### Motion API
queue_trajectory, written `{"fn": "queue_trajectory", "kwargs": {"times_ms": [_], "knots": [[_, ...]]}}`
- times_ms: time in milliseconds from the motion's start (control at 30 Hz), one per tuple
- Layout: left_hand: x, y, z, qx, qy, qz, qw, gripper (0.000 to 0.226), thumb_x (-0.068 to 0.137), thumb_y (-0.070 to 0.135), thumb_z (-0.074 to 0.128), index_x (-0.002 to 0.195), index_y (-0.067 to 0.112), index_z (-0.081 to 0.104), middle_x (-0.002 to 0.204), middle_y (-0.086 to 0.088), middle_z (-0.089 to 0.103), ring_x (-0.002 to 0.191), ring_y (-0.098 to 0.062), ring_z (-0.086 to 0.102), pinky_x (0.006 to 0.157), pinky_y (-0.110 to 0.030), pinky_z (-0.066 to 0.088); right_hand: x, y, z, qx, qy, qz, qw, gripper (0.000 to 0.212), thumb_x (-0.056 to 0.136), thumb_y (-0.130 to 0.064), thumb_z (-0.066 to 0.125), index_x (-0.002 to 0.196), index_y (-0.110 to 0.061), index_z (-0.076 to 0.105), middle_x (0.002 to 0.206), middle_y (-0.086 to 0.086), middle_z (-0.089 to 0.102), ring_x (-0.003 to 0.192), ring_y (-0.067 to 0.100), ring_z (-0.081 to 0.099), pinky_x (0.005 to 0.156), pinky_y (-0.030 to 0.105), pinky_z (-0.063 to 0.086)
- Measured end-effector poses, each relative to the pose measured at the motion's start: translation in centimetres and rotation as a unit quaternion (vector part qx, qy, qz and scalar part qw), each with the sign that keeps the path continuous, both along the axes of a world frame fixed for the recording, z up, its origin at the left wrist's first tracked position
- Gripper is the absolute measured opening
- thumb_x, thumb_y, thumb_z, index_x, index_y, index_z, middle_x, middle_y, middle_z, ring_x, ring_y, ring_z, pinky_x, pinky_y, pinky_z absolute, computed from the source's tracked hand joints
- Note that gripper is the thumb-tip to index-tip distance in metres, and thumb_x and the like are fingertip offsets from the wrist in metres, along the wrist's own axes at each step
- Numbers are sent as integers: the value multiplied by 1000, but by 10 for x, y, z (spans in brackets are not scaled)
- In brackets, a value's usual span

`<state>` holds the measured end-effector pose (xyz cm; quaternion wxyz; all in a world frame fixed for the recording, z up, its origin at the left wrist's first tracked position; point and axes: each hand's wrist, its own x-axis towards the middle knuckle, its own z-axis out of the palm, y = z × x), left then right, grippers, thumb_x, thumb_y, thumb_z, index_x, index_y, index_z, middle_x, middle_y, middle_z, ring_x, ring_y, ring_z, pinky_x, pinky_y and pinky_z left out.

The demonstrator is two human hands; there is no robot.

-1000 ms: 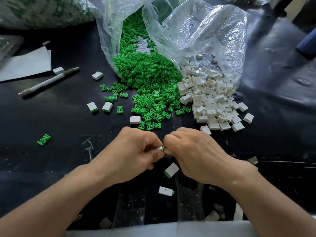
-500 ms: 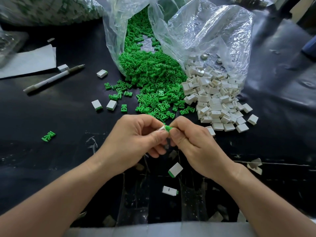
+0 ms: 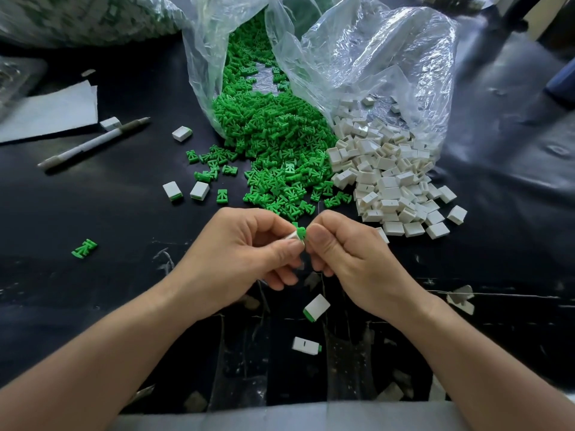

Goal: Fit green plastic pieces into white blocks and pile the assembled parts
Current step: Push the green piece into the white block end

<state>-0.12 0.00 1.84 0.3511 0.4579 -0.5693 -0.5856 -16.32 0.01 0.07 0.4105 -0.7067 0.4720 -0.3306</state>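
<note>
Since both hands have lifted toward twelve o'clock, I see the left hand (image 3: 236,253) pinching the white block (image 3: 292,237) and the right hand (image 3: 348,256) pinching the green piece (image 3: 300,233) at its mouth, six o'clock of the green heap (image 3: 280,144), seating apparently unfinished.

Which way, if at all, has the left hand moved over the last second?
Yes: the left hand moved up-frame, away from the loose green-ended white plastic block below it.
</note>
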Motion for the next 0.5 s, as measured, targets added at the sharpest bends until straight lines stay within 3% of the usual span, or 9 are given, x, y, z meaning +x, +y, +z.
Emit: {"fn": "queue_trajectory", "kwargs": {"times_ms": [133, 200, 300, 400, 500], "knots": [[1, 0, -2, -9, -21, -12, 1000, 8, 74, 11, 65, 76, 4, 67, 59, -4, 66, 51, -15, 64, 46, -20, 50, -5, -2, 2, -82, 108, 43, 990, 31, 90, -30, 40, 76, -5, 52, 63, 2, 51, 60, 17, 46, 57, 35, 39], [1, 0, -4, -19, -38, -22, 999, 5, 76, 9, 65, 73, 6, 67, 59, -5, 65, 51, -14, 64, 46, -20, 49, -7, -3, 5, -97, 143, 65, 983, 28, 89, -29, 39, 75, -8, 51, 63, -2, 49, 60, 17, 45, 58, 37, 39], [1, 1, -5, -26, -48, -35, 998, 13, 68, 22, 65, 70, 9, 67, 59, -7, 65, 51, -15, 65, 46, -20, 49, -9, -2, 9, -108, 176, 88, 975, 23, 89, -27, 39, 73, -11, 47, 60, -12, 38, 60, 14, 39, 56, 31, 34], [2, 3, -8, -48, -92, -51, 993, 7, 76, 10, 69, 69, 11, 66, 56, -5, 64, 50, -14, 64, 46, -19, 49, -8, 0, 10, -112, 206, 111, 966, 18, 88, -25, 38, 73, -17, 41, 59, -13, 34, 60, 10, 35, 55, 26, 29], [3, 6, -13, -87, -163, -60, 981, 16, 80, 1, 67, 68, 12, 65, 53, -3, 63, 48, -12, 63, 47, -21, 50, -5, 3, 8, -149, 276, 135, 940, 16, 86, -23, 37, 72, -17, 38, 63, -6, 39, 61, 19, 40, 56, 37, 36]]}}
